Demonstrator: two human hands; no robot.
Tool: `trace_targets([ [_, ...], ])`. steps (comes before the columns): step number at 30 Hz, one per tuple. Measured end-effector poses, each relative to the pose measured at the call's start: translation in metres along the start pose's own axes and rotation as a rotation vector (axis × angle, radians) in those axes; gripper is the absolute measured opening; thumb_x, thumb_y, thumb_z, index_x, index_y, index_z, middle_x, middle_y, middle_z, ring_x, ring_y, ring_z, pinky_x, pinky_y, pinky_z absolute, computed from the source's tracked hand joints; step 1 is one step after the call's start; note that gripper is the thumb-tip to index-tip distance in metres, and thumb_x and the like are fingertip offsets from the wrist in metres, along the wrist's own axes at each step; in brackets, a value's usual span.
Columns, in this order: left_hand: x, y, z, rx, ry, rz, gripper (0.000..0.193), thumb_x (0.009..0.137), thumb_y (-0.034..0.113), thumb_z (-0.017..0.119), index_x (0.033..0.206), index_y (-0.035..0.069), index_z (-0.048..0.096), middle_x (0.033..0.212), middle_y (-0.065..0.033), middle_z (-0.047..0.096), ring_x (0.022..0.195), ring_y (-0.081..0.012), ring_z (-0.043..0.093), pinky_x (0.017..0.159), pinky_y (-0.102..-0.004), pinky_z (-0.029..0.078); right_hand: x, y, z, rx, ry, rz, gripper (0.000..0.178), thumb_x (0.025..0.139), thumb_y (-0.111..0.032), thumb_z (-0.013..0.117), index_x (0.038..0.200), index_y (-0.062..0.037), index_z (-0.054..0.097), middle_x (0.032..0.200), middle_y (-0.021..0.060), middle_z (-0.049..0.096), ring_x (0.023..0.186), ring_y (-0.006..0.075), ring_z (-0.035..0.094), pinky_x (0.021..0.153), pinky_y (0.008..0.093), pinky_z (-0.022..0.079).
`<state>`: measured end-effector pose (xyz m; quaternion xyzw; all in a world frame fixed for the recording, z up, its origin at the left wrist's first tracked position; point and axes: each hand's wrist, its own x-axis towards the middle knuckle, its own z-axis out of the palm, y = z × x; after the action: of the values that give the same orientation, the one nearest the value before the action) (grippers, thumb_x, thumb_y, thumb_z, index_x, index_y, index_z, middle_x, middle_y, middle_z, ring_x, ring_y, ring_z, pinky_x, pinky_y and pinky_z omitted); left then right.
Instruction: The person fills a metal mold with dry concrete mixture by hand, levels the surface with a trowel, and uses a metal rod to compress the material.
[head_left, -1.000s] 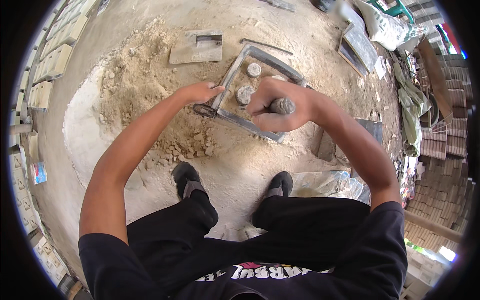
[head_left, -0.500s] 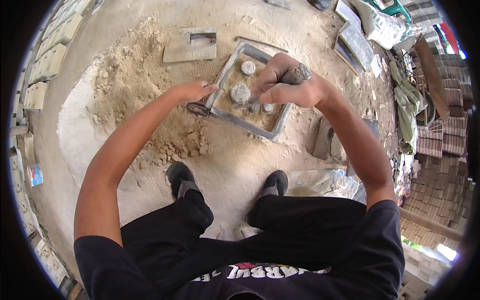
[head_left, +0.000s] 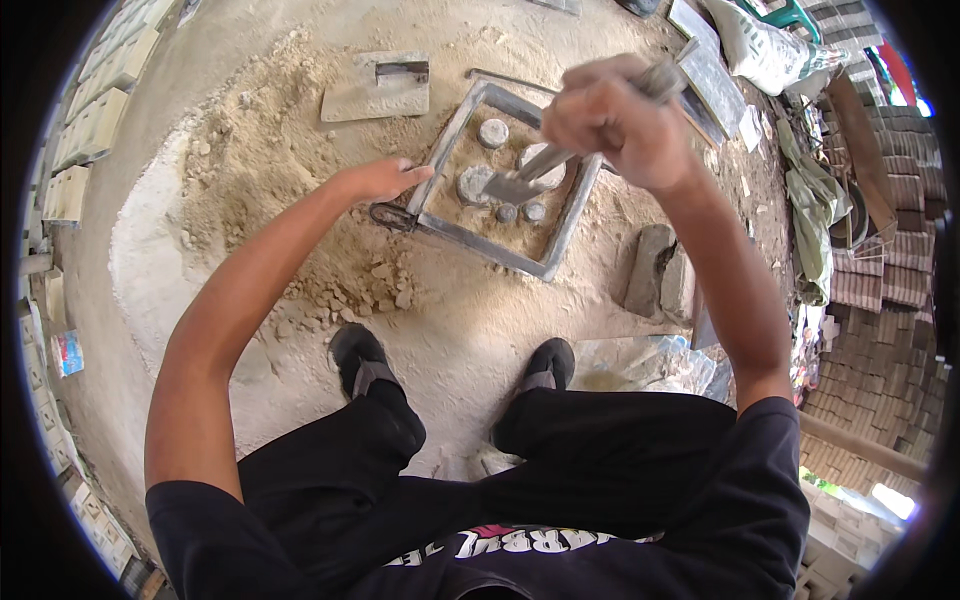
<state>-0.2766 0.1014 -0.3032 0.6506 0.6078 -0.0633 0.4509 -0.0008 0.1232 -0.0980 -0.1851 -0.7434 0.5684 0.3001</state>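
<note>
A grey rectangular mould [head_left: 485,257] lies on the ground in front of me, filled with sandy mix [head_left: 450,215]. Several round pale plugs [head_left: 493,133] of different sizes stand up in it. My left hand [head_left: 385,180] is at the mould's left side, fingers stretched out and fingertips at the rim, above a looped metal handle [head_left: 392,215]. Raised over the mould's right side, my right hand [head_left: 620,120] is closed round the handle of a flat-bladed trowel [head_left: 515,187]. Its blade slants down over the plugs, partly covering them; whether it touches the mix I cannot tell.
Left of the mould spreads a heap of sandy mix [head_left: 260,170]. A flat plate with a handle [head_left: 375,95] lies beyond it. Broken blocks [head_left: 652,270] sit at the right, with a white sack [head_left: 765,50] farther back. Stacked pale blocks [head_left: 90,140] line the left edge.
My right hand has lifted away from the mould and moved right with the trowel, bringing its blade and another round plug into sight. My left hand has stayed at the rim.
</note>
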Motion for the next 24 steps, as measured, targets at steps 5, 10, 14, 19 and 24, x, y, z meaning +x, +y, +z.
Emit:
trace_targets([
  [5, -0.002, 0.012, -0.007, 0.035, 0.052, 0.013, 0.088, 0.088, 0.066, 0.043, 0.141, -0.003, 0.033, 0.139, -0.0264, 0.043, 0.127, -0.0366, 0.044, 0.105, -0.0398, 0.036, 0.0, 0.001, 0.006, -0.093, 0.316, 0.244, 0.038, 0.091, -0.012, 0.037, 0.053, -0.0132, 0.035, 0.05, -0.0006, 0.031, 0.047, 0.012, 0.026, 0.052, 0.0301, 0.031],
  [10, -0.001, 0.012, -0.009, -0.036, 0.102, 0.02, 0.083, 0.087, 0.057, 0.056, 0.141, -0.003, 0.033, 0.137, -0.026, 0.045, 0.125, -0.0353, 0.047, 0.103, -0.0388, 0.038, 0.006, 0.01, 0.013, -0.22, 0.463, 0.358, 0.04, 0.092, -0.016, 0.042, 0.053, -0.0139, 0.036, 0.048, -0.0027, 0.029, 0.046, 0.011, 0.026, 0.051, 0.0279, 0.026],
  [14, 0.003, 0.01, -0.011, -0.128, 0.069, 0.019, 0.081, 0.085, 0.054, 0.061, 0.139, -0.003, 0.038, 0.134, -0.0255, 0.048, 0.122, -0.0337, 0.049, 0.099, -0.0381, 0.041, -0.008, 0.023, 0.019, -0.185, 0.501, 0.411, 0.041, 0.091, -0.014, 0.047, 0.051, -0.0143, 0.039, 0.045, -0.0033, 0.034, 0.044, 0.0085, 0.026, 0.046, 0.0268, 0.025],
  [19, 0.005, 0.011, -0.014, -0.047, 0.115, 0.043, 0.081, 0.084, 0.053, 0.063, 0.137, -0.003, 0.04, 0.128, -0.0235, 0.054, 0.118, -0.0313, 0.052, 0.097, -0.0371, 0.042, -0.014, 0.024, 0.011, -0.032, 0.58, 0.305, 0.04, 0.091, -0.016, 0.051, 0.051, -0.0118, 0.043, 0.047, -0.0016, 0.041, 0.045, 0.0068, 0.03, 0.045, 0.0268, 0.027],
  [24, 0.006, 0.01, -0.016, -0.056, 0.123, 0.033, 0.079, 0.083, 0.053, 0.063, 0.136, -0.003, 0.042, 0.126, -0.0225, 0.055, 0.117, -0.0307, 0.054, 0.097, -0.037, 0.043, -0.016, 0.046, 0.018, -0.067, 0.673, 0.35, 0.033, 0.085, -0.016, 0.052, 0.053, -0.011, 0.046, 0.049, -0.0062, 0.04, 0.044, 0.0029, 0.033, 0.04, 0.0253, 0.027],
])
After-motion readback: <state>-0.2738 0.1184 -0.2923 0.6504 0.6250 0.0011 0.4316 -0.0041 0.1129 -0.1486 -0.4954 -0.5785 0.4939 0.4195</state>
